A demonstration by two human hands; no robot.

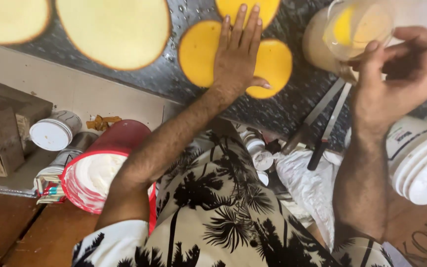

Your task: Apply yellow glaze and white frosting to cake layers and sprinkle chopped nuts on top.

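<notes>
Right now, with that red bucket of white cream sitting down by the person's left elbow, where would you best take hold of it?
Probably by the rim of the red bucket, from its far, uncovered side. It stands upright and open, full of white cream, so a two-handed grip on the outer wall just below the rim keeps it level. The left arm crosses its near side.
</notes>
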